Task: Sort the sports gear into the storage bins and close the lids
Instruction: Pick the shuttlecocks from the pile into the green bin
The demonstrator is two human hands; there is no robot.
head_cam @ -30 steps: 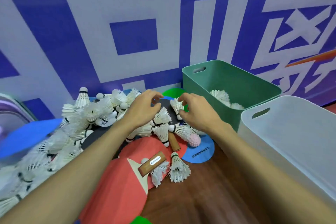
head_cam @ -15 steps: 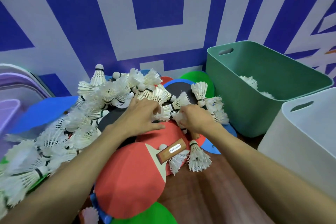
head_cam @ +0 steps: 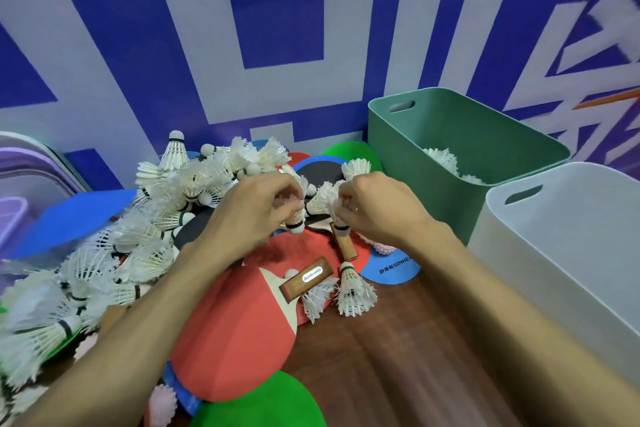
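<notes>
A heap of white shuttlecocks covers the table's left and back. My left hand grips a shuttlecock with its cork end pointing down, lifted above the pile. My right hand grips several shuttlecocks beside it. Under both hands lie red table-tennis paddles with wooden handles. Two loose shuttlecocks lie by the handle. The green bin at the right back holds a few shuttlecocks. The white bin stands in front of it.
Flat coloured discs lie about: blue, green, blue at the left. A pink spiky ball sits by my right wrist. Purple lids lean at the far left. The wall closes the back.
Both hands have risen from the pile, each now holding shuttlecocks. The view has shifted slightly left and pulled back.
</notes>
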